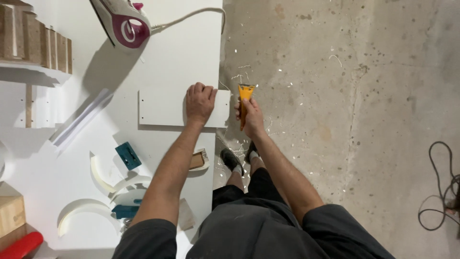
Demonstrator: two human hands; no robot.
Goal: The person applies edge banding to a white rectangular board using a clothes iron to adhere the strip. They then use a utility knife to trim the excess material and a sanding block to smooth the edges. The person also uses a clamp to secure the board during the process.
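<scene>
Dark shorts frame both hands: left hand (200, 102) pressing flat the white panel (163, 108) at the worktop (191, 52) edge, right hand (251, 116) clenched around an orange scraper (245, 98), best kept flush along that edge.

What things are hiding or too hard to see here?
Head view only:
- Clothes iron: its top is cut off by the picture's upper edge.
- Yellow scraper: its grip is hidden inside the right hand.
- White panel: partly covered by the left hand.
- Black cable: runs off the right edge.
</scene>
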